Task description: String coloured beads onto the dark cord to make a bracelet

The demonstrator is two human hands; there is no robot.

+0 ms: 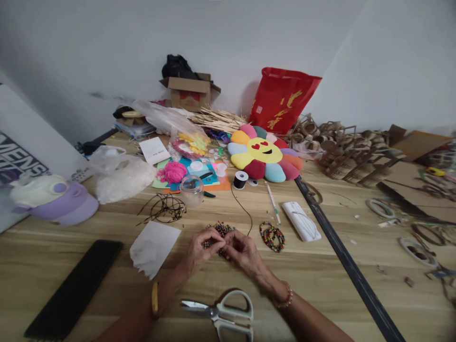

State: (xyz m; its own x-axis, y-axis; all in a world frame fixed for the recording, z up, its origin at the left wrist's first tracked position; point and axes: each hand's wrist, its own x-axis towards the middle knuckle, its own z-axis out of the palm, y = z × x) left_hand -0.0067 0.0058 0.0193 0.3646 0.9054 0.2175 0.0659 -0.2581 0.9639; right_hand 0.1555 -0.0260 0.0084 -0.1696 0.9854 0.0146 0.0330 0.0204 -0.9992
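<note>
My left hand (204,248) and my right hand (243,251) meet over a pile of small multicoloured beads (223,228), thumbs and forefingers pinched together. What lies between the fingertips is too small to make out. Just right of my right hand rest strung bead bracelets (272,237), one overlapping another. A spool of black cord (241,179) stands beyond, its loose end trailing down towards the beads. Close to my forearms lies a pair of scissors (213,311) with pale handles. To the left are a torn white paper (155,247) and a tangle of black cords (164,209).
A clear jar (192,191), pink yarn (172,172) and a flower cushion (265,152) stand farther back. On the left are a black slab (76,287) and a purple visor cap (57,199). A dark strip (347,259) crosses the table on the right, beside a white bundle (301,221).
</note>
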